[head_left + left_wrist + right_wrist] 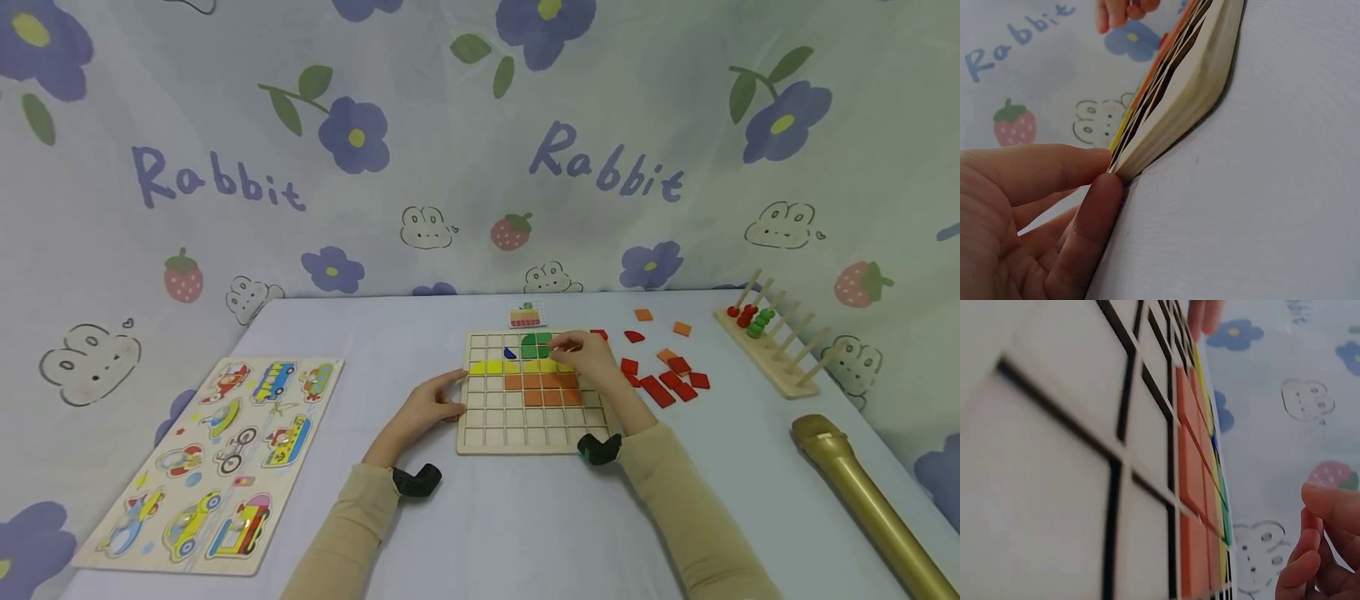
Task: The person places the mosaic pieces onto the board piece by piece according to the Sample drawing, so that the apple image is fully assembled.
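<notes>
A wooden grid board (492, 435) lies mid-table. Set in it are yellow pieces (489, 367), orange pieces (551, 389), green pieces (534, 345) and a small blue piece (510, 353). My left hand (429, 404) touches the board's left edge with thumb and index finger; in the left wrist view the fingertips (1099, 187) meet the rim. Over the upper right of the board, close to the green pieces, is my right hand (588, 358). Its fingers are loosely bent, and the right wrist view shows no piece between the fingertips (1313, 490).
Loose red pieces (657, 392) and orange pieces (682, 329) lie right of the board. Behind it is a small picture card (527, 314). A vehicle puzzle (202, 467) lies left. At right are a bead peg rack (780, 360) and a gold microphone (862, 492).
</notes>
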Demonstrator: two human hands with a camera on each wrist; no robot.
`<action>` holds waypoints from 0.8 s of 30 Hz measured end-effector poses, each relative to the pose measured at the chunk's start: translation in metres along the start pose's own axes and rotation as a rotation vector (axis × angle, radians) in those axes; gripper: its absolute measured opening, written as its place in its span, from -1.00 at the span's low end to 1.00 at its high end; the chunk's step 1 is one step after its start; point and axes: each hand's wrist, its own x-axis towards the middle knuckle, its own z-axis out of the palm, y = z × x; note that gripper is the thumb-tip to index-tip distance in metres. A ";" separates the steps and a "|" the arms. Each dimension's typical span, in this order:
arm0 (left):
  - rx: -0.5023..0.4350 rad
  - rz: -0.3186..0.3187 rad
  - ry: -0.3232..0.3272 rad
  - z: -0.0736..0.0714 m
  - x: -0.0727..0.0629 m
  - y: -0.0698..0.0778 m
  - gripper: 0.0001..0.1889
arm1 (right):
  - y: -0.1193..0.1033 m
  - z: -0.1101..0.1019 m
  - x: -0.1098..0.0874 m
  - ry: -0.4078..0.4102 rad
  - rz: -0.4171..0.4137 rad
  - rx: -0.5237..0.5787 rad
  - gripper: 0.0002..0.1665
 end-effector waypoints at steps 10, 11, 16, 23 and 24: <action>0.009 -0.011 0.003 0.000 -0.001 0.002 -0.34 | 0.053 -0.083 -0.015 0.214 0.213 0.028 -0.57; 0.010 -0.011 0.005 0.000 -0.001 0.001 -0.34 | 0.057 -0.089 -0.017 0.231 0.232 0.036 -0.56; 0.009 -0.007 0.007 0.000 0.000 0.000 -0.34 | 0.075 -0.110 -0.026 0.274 0.318 0.025 -0.54; 0.001 -0.004 0.002 0.000 0.000 -0.001 -0.34 | 0.083 -0.120 -0.031 0.283 0.377 -0.046 -0.43; 0.002 -0.007 0.002 0.000 0.000 0.000 -0.34 | 0.084 -0.120 -0.031 0.269 0.388 -0.081 -0.40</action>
